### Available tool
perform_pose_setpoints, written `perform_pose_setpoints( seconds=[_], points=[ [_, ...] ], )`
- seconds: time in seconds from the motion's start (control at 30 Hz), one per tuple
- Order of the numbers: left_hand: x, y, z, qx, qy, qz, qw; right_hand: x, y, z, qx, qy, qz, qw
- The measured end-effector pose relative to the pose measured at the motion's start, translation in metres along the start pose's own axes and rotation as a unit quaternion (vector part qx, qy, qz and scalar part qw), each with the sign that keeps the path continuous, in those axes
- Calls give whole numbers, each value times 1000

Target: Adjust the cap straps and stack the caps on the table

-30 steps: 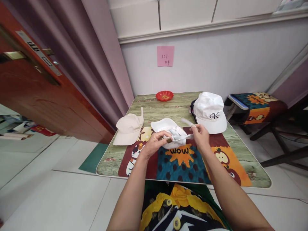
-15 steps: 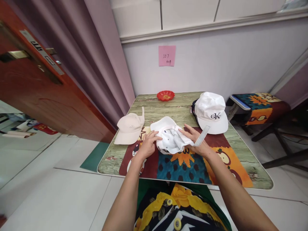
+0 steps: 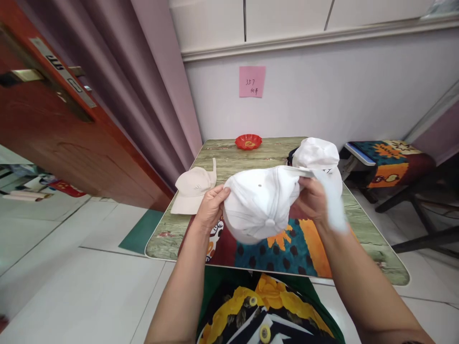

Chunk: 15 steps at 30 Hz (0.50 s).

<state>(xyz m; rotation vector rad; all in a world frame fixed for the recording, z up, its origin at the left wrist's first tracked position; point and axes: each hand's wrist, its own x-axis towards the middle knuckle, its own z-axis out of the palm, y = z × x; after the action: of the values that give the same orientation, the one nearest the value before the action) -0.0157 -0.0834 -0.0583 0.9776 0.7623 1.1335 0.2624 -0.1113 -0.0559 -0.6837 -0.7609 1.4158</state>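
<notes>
A white baseball cap [image 3: 260,200] is held up over the front of the table, its rounded crown and top button facing me. My left hand [image 3: 212,203] pinches its left edge between thumb and fingers. At the cap's right rear, my right hand [image 3: 312,198] grips the edge near the strap; some of those fingers are hidden. The loose white strap [image 3: 333,203] dangles over my right wrist, blurred by motion. To the left, a cream cap [image 3: 193,188] lies with its strap sticking up. Behind my right hand sits another white cap [image 3: 315,152], its dark lettering partly covered.
A red scalloped dish [image 3: 248,142] stands at the back of the wood-patterned table [image 3: 163,243]. A colourful printed mat [image 3: 258,253] covers the table's front middle. Right of the table is a stool with a similar cloth [image 3: 389,165]. A wooden door [image 3: 89,157] stands at left.
The white cap has been lifted from the mat and turned, so its crown shows instead of its inside. Both hands have risen with it, and the strap has swung to the right.
</notes>
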Motion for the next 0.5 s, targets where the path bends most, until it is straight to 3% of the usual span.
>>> perform_pose_setpoints(
  seconds=[0.1, 0.2, 0.37, 0.43, 0.5],
  points=[
    [-2, -13, 3, -79, 40, -55, 995, 8, 17, 5, 136, 10, 78, 988],
    [-14, -38, -9, -142, 50, -113, 982, 14, 45, -2, 217, 55, 142, 964],
    [-58, -71, -36, -142, 0, -250, 958, 20, 80, -29, 277, 192, 136, 932],
    [-69, -74, -39, -137, -1, -263, 955, 22, 86, -35, 278, 218, 131, 926],
    [-70, -72, -36, -141, 38, -226, 963, 22, 90, -36, 268, 211, 135, 930]
  ],
)
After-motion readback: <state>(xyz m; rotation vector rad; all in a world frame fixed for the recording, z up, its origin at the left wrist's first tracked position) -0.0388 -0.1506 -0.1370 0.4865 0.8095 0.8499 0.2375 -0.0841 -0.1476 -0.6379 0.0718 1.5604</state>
